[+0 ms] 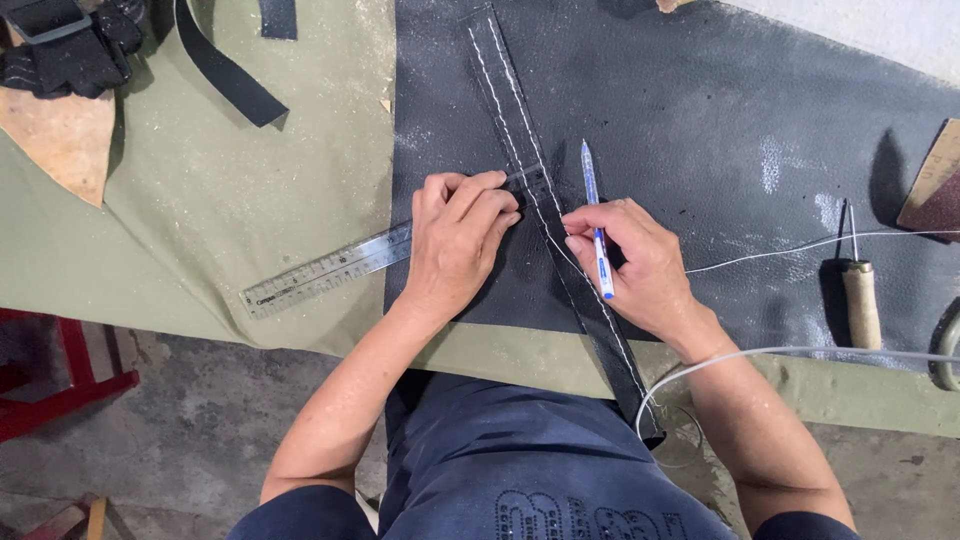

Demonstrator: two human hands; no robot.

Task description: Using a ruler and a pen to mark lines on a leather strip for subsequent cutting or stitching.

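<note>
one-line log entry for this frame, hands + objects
left hand: pressing metal ruler across black strap | right hand: holding pen, fingertips on strap | awl: lying apart on black mat

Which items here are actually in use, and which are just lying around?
In use:
- left hand pressing clear plastic ruler
- right hand holding blue-and-white pen
- long black stitched leather strap
- black textured mat

Lying about:
- wooden-handled awl
- white thread
- loose black strap piece
- tan leather scrap
- brown sanding block

One ruler (330, 268), one pen (597, 225), one stitched black strap (520, 130), one awl (860, 295), two hands.
</note>
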